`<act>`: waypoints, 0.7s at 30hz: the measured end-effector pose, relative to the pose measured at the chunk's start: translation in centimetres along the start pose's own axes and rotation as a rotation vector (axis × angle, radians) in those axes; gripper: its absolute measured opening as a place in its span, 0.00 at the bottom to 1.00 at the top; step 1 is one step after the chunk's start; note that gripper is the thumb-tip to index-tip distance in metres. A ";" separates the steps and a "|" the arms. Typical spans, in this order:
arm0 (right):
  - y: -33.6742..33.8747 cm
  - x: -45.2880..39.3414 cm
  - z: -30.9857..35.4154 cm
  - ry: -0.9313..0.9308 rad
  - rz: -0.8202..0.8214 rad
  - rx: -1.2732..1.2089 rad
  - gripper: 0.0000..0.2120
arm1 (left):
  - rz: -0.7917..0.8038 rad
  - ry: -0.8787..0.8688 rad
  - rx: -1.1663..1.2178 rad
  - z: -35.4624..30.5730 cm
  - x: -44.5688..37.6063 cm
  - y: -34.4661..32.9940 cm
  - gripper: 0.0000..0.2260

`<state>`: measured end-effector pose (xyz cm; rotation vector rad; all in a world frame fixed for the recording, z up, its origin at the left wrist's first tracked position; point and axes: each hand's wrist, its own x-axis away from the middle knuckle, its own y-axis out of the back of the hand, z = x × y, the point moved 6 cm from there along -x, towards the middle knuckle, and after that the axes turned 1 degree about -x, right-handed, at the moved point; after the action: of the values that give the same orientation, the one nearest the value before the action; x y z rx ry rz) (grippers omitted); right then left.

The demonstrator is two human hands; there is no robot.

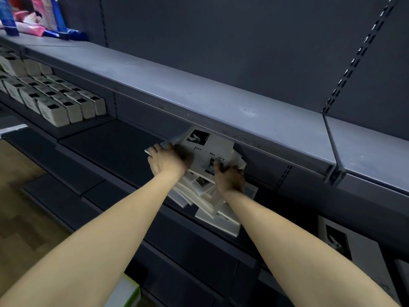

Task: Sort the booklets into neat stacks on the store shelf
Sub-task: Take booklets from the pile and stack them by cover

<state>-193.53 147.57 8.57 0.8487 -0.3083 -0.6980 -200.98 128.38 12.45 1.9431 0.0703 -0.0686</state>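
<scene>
A loose, fanned pile of white booklets lies on the dark middle shelf, partly tucked under the shelf above. The top booklet shows a black-and-white photo and dark lettering. My left hand grips the pile's left edge, fingers curled over the top booklets. On the right side my right hand holds the upper booklets, its fingers curled over their edge. Several lower booklets stick out crookedly toward the shelf's front edge.
The grey upper shelf overhangs the pile closely. Rows of white boxes fill the shelf at left. Blue and pink packages stand at top left. Another booklet lies on a lower shelf at right. Wooden floor shows at left.
</scene>
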 end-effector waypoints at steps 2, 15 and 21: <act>0.1 0.1 -0.8 -0.046 0.019 -0.040 0.37 | 0.018 0.015 0.017 -0.2 0.7 -0.2 0.33; 1.5 3.6 -4.7 -0.233 0.081 -0.136 0.40 | 0.055 -0.062 0.198 -2.1 6.9 0.4 0.24; 3.9 5.5 -8.2 -0.279 0.033 -0.201 0.32 | 0.048 -0.149 0.210 -3.6 10.4 -0.6 0.24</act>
<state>-183.57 150.40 6.32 0.5535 -0.4923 -0.8029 -190.59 132.08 12.39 2.1423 -0.0861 -0.1950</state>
